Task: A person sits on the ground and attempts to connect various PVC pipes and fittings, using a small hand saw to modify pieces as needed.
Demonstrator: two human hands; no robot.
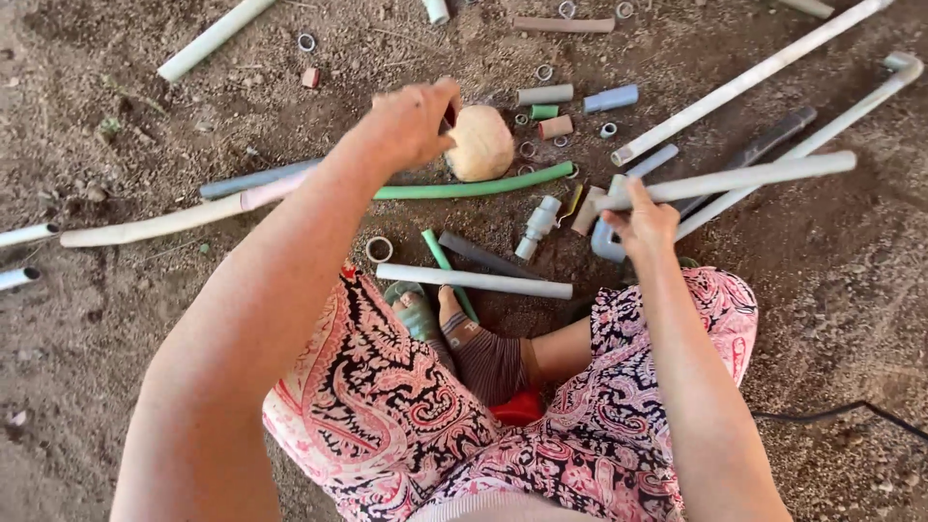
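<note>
Dirt ground (145, 367), pipe offcuts scattered. Your right hand (643, 224) fingers wrapped on long white pipe (754, 176); keep it level. Left hand (411, 121) curled on round tan stone (480, 143), strike square.

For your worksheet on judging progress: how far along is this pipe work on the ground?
Done: nothing visibly joined; short cut pieces and rings lie scattered on the dirt. In hand: the right hand grips a long white pipe; the left hand rests by a tan rounded lump. Left: loose pipes, a green hose.
</note>
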